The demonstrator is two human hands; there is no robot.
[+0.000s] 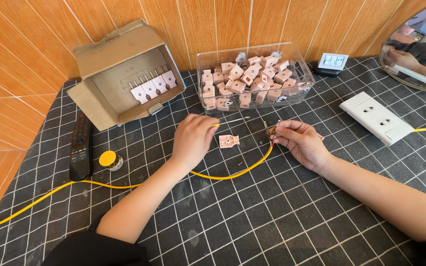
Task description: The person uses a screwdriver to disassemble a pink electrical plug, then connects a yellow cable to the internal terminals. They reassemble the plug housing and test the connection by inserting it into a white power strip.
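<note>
My left hand point(192, 139) is closed around a screwdriver point(232, 120) with a yellow handle; its metal shaft points right toward my other hand. My right hand point(301, 143) pinches a small pink plug part with metal pins point(272, 130) at the end of a yellow cable point(232, 172). The cable curves back under my left forearm and runs off to the left edge. A loose pink plug cover point(229, 141) lies on the mat between my hands. A tiny screw point(239, 163) rests just below it.
A clear plastic tub point(301, 93) of several pink plug parts stands at the back. An open cardboard box point(119, 74) with plugs sits back left. A black remote point(81, 148), a small yellow-lidded jar point(109, 160), a white socket strip point(376, 118), a small white device point(332, 62) and a mirror point(417, 44) surround the checked mat.
</note>
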